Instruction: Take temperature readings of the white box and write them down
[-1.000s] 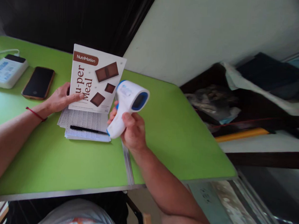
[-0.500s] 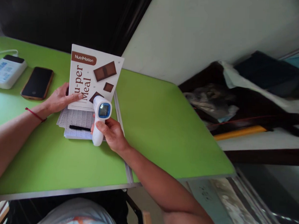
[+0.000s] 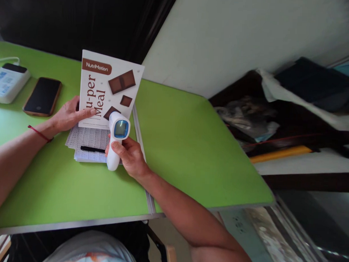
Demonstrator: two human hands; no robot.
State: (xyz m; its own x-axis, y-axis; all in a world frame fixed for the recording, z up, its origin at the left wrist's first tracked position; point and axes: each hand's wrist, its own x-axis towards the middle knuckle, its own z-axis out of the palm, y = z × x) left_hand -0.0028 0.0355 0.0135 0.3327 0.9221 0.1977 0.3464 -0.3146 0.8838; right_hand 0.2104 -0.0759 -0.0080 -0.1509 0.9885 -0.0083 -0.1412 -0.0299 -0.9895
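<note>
My left hand (image 3: pixel 70 114) grips the lower left edge of a white NutriMotion box (image 3: pixel 94 88), its thumb across the front and its other fingers hidden behind. The box is held up, its front with brown chocolate pictures facing me. In my right hand (image 3: pixel 130 154) is a white and blue infrared thermometer (image 3: pixel 114 155), its lit screen towards me and its head close to the box's lower right part. Whether the two touch, I cannot tell. Below them lie sheets of written paper (image 3: pixel 88 137) with a black pen (image 3: pixel 92 149) on top, partly behind the thermometer.
A phone (image 3: pixel 42 96) and a white device (image 3: pixel 8 83) with a cable lie at the left of the green table (image 3: pixel 191 147). A metal seam crosses the tabletop. Beyond its right edge, a shelf holds a grey plastic bag (image 3: pixel 246 116) and a yellow bar (image 3: pixel 281 154).
The thermometer's screen looks brighter and bluer than before. Both hands keep their hold; the whole view has shifted very slightly.
</note>
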